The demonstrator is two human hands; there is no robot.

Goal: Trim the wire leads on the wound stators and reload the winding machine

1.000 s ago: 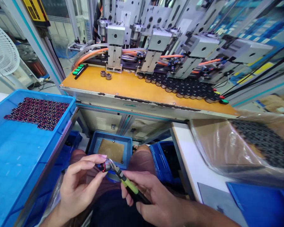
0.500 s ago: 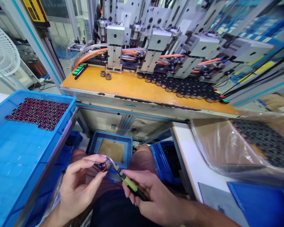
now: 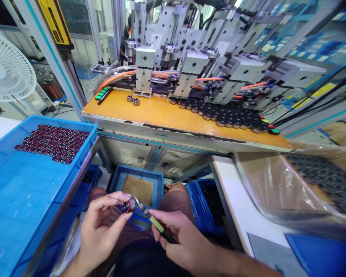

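Observation:
My left hand (image 3: 99,223) pinches a small wound motor stator (image 3: 129,206) between thumb and fingertips, its red windings facing left. In my right hand (image 3: 184,236) is a pair of cutting pliers (image 3: 155,223) with green and black handles. The pliers' narrow jaws point up and left, close beside the stator's right side; whether they touch it I cannot tell. Both hands are above my lap. Beneath the pliers a blue round object (image 3: 141,222) is partly hidden.
A blue tray (image 3: 31,184) at left holds many stators. Ahead, an orange bench (image 3: 161,113) carries rows of black-topped parts (image 3: 227,113) under press fixtures (image 3: 192,63). At right is a plastic-lined carton (image 3: 268,177) of dark parts; a blue bin (image 3: 119,175) lies below.
The whole view has shifted, so the scene sits slightly lower and further right. The stator has turned slightly in my left hand, and the pliers stay close beside it.

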